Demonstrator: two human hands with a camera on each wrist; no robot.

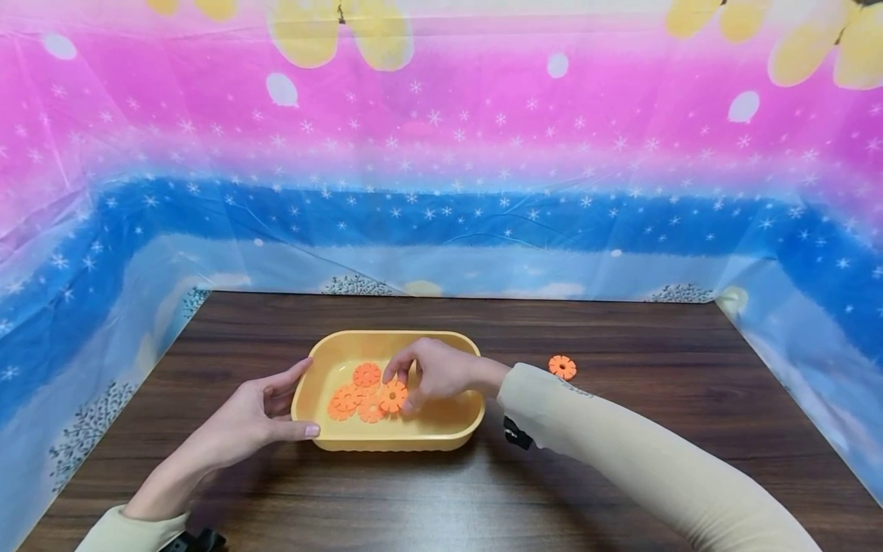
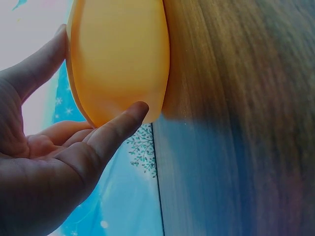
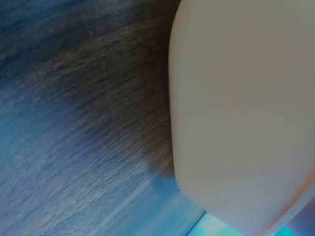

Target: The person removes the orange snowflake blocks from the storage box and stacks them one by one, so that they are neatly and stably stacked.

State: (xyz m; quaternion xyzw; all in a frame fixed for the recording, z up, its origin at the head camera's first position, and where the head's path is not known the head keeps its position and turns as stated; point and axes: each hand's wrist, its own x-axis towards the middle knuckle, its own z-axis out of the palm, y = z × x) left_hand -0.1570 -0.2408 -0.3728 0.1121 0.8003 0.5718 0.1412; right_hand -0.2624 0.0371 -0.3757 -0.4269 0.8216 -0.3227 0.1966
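Note:
A yellow plastic tub stands on the table with several orange notched interlocking discs lying inside, toward its left half. My left hand holds the tub's left end, the thumb at the near corner and fingers at the far corner. In the left wrist view the thumb and fingers spread around the tub's end wall. Reaching over the right rim, my right hand pinches an orange disc between thumb and fingers at the pile's right side. The right wrist view shows the tub's outer wall, but not that hand.
One more orange disc lies on the dark wooden table, right of the tub and beyond the right forearm. A printed pink and blue cloth hangs around the table's back and sides.

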